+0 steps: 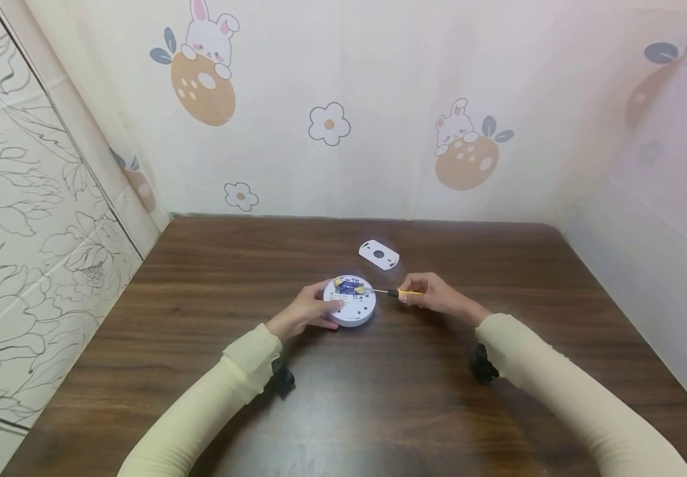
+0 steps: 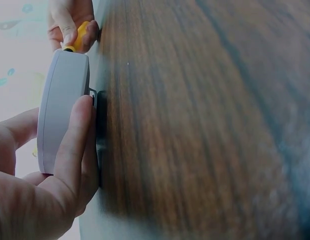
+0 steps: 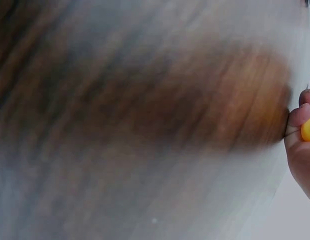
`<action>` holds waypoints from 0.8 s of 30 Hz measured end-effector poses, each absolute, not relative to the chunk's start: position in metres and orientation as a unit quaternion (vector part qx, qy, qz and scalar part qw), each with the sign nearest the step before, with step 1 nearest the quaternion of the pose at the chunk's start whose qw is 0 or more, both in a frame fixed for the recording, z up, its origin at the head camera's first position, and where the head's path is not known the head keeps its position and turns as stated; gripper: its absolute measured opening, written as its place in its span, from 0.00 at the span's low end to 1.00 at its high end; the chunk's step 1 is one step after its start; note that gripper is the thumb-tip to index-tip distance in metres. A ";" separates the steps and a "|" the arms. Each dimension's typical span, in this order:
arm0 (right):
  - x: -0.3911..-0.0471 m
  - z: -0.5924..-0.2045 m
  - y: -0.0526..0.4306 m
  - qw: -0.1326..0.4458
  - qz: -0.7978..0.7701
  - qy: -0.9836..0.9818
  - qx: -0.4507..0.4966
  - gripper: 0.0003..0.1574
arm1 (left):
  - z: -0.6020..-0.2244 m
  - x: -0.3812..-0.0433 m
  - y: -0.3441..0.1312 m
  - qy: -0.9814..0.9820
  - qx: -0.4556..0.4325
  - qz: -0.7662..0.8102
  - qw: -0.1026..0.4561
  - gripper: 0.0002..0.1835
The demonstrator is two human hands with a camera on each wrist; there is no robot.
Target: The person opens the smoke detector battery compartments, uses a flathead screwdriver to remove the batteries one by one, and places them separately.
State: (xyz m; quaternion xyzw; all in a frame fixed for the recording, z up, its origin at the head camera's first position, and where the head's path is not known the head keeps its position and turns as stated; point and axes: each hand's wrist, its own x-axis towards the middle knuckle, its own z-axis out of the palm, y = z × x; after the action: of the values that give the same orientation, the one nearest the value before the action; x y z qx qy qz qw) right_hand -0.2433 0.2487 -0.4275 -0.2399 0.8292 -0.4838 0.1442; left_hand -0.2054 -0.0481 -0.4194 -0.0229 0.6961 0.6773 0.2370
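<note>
My left hand (image 1: 307, 309) grips a round white smoke detector (image 1: 350, 322) by its left side, thumb on the upper face. That face carries a printed label and a blue-and-yellow battery (image 1: 349, 287) in a recess. In the left wrist view, the detector (image 2: 65, 107) stands edge-on, fingers curled along its rim and underside. My right hand (image 1: 435, 293) pinches a screwdriver (image 1: 393, 293) with a yellow and black handle. Its metal shaft points left, the tip at the battery's right end; exact contact is too small to tell. The right wrist view catches only the yellow handle (image 3: 308, 127) between fingers.
A white mounting plate (image 1: 379, 255) with a round centre hole lies behind the detector on the brown wooden table (image 1: 230, 265). Patterned curtains (image 1: 379, 132) hang along the table's back and sides. Dark wrist cameras (image 1: 282, 379) sit beneath both forearms.
</note>
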 end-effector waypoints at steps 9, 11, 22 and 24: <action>-0.237 -0.422 0.253 0.129 -0.454 0.852 -0.227 0.05 | -0.423 -0.208 -0.047 0.693 -0.008 0.681 0.236 0.35; -0.234 -0.419 0.252 0.124 -0.449 0.858 -0.217 0.06 | -0.423 -0.208 -0.047 0.696 -0.010 0.678 0.235 0.35; -0.221 -0.412 0.248 0.071 -0.398 0.904 -0.142 0.12 | -0.422 -0.207 -0.047 0.693 -0.008 0.682 0.234 0.36; -0.220 -0.413 0.248 0.068 -0.388 0.910 -0.132 0.13 | -0.423 -0.207 -0.047 0.693 -0.009 0.682 0.234 0.36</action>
State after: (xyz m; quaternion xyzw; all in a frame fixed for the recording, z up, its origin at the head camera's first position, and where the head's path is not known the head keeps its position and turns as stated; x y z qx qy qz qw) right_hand -0.2200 0.2478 -0.4131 -0.1321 0.9097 -0.3878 0.0682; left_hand -0.2071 -0.0472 -0.4231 -0.0090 0.6928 0.6822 0.2336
